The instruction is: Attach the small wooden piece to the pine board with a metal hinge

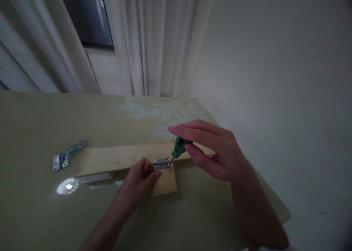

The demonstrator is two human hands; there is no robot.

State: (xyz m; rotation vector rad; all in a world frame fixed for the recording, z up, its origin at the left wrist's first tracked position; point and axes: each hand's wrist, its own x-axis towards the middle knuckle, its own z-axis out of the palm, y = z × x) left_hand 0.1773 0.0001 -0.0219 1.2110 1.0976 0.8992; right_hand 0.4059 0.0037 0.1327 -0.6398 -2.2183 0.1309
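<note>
A small silver hinge (163, 163) lies across the joint between a long pale wooden board (118, 157) and a small wooden piece (165, 183). My left hand (141, 175) is closed at the left edge of the small piece, its thumb on top. A thin dark line shows between those fingers and the hinge; what it is, I cannot make out. Above the hinge's right end, my right hand (217, 150) holds a green-handled screwdriver (180, 147) between thumb and fingers. The screwdriver tilts, its tip at the hinge; any screw there is too small to see.
Several loose metal hinges (61, 161) lie left of the long board. A white block (95, 177) shows under the board's left end. The table (41, 126) has a pale green cover and meets a wall (280, 97) on the right. Curtains (154, 42) hang behind.
</note>
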